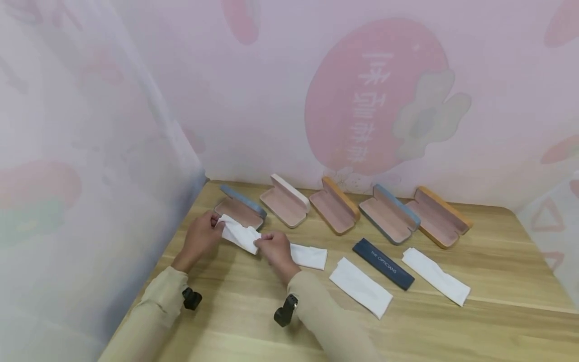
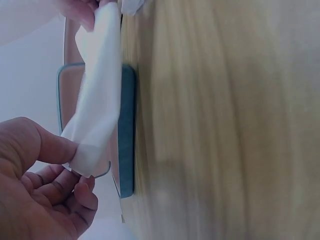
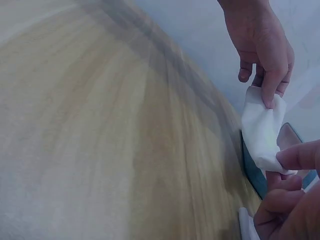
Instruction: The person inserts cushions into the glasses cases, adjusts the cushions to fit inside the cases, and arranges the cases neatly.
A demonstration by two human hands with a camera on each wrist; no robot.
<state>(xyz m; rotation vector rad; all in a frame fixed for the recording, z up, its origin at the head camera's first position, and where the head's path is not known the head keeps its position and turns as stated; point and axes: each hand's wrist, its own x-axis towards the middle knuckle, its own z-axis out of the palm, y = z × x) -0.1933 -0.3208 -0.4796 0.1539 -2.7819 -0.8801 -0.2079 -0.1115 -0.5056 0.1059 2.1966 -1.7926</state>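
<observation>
A folded white cloth is stretched between both hands, just in front of the open blue glasses case at the far left of the row. My left hand pinches its left end between thumb and fingers. The other end is pinched by my right hand. In the left wrist view the cloth overlaps the pink-lined case, whose blue wall shows beside it. The right wrist view shows the right thumb and fingers on the cloth's near end.
To the right stand more open glasses cases: white, orange, blue and orange. In front lie white folded cloths and a dark blue one lettered "THE OPTICIANS". Walls close off the table behind and left.
</observation>
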